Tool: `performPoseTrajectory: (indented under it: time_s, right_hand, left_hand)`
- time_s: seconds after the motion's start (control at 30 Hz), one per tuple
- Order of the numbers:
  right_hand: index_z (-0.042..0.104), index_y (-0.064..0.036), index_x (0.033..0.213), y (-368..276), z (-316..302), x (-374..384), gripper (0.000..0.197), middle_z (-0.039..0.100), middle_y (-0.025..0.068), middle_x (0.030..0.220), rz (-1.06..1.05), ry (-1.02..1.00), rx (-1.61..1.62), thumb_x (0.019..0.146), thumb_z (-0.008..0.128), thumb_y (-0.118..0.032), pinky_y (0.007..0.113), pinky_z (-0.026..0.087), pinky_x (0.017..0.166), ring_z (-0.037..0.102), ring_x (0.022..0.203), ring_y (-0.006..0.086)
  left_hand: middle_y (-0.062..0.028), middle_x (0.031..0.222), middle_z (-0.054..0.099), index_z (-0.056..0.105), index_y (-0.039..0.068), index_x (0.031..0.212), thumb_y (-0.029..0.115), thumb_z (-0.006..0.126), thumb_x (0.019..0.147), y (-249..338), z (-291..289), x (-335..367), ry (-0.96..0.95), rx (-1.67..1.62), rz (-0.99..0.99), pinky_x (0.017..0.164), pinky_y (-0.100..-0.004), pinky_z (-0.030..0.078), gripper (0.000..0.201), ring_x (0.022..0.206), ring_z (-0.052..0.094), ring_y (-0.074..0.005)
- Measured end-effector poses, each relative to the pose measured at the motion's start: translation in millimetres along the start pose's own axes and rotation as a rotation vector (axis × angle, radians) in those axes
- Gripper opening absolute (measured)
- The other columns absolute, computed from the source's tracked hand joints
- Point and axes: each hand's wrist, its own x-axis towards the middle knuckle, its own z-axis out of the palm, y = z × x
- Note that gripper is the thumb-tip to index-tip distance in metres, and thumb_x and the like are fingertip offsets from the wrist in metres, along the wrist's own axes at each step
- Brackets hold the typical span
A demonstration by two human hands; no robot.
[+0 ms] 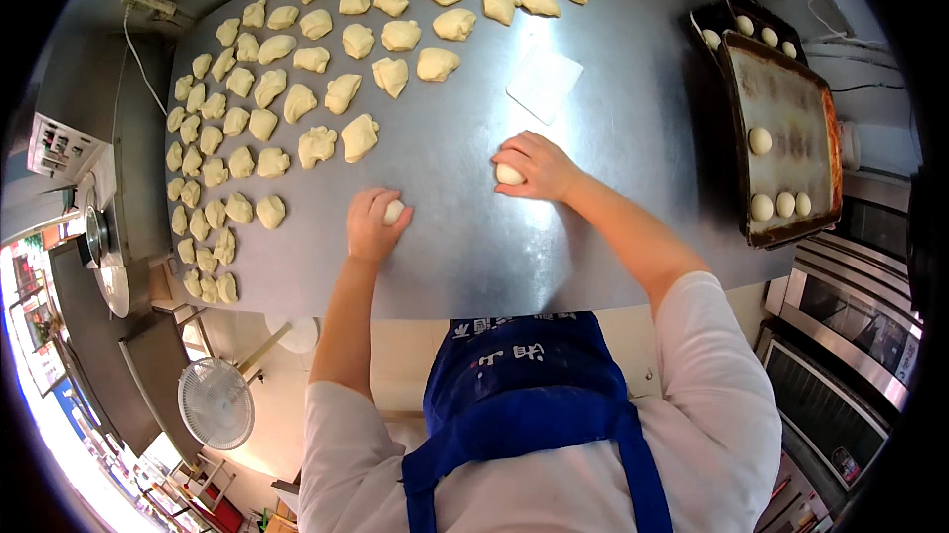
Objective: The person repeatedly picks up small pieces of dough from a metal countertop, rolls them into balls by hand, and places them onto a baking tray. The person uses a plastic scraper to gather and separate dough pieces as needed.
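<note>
On the metal worktable [435, 246], my left hand [372, 224] curls round a pale dough ball [393, 213], part of which shows beside the thumb. Farther right, my right hand [539, 167] cups a second dough ball [509, 175] against the tabletop, fingers bent over its far side. Rough-cut dough pieces [360, 137] lie in loose rows over the left and far parts of the table, the closest just beyond my left hand. A flat whitish dough scraper [545, 84] rests beyond my right hand.
At the right edge sits a dark-rimmed baking tray [791, 137] with several smooth dough balls [760, 141]; another tray [736, 14] lies partly beneath it. Ovens [850, 325] stand at the right. A fan [215, 402] is on the floor side at the lower left.
</note>
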Motion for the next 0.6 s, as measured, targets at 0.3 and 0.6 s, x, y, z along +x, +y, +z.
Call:
performPoseTrajectory:
  time_s: [0.3, 0.6]
  right_hand:
    - [0.066, -0.0146, 0.087, 5, 30, 45, 0.035, 0.064, -0.0010, 0.092, -0.281, -0.160, -0.199, 0.075, 0.084, -0.043, 0.038, 0.049, 0.084, 0.061, 0.092, 0.0236]
    - [0.066, -0.0137, 0.090, -13, 28, -1, 0.028, 0.065, 0.0061, 0.098, -0.219, -0.001, 0.009, 0.072, 0.086, -0.023, 0.042, 0.054, 0.081, 0.064, 0.092, 0.0278]
  left_hand:
    - [-0.0014, 0.084, 0.070, 0.067, 0.016, 0.076, 0.017, 0.089, 0.072, 6, 21, 34, -0.127, 0.026, 0.087, 0.077, -0.0422, 0.053, 0.023, 0.083, 0.067, -0.0276]
    - [-0.0036, 0.084, 0.071, 0.071, 0.012, 0.082, 0.010, 0.089, 0.070, 42, 6, -11, -0.008, -0.197, 0.151, 0.081, -0.0407, 0.056, 0.021, 0.081, 0.068, -0.0265]
